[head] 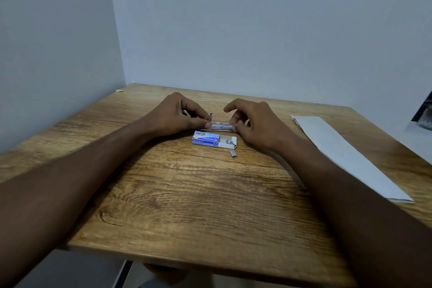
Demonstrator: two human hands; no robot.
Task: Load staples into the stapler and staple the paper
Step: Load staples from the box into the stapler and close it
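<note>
A small metal stapler [221, 126] lies opened out flat on the wooden table [187, 194], its staple channel facing up. My left hand [177, 113] pinches a short strip of staples [210, 116] just above the stapler's left end. My right hand [254, 121] grips the stapler's right end with thumb and fingers. In front of the stapler lies a blue staple box [207, 140] with its white inner tray [228, 142] slid out to the right. A loose strip of staples [233, 154] rests on the table near the tray. White paper [346, 152] lies at the right.
Two plain walls meet behind the table at the left rear corner. A small yellow scrap [120, 90] sits at the far left edge. A dark object [424, 112] shows beyond the table's right rear corner.
</note>
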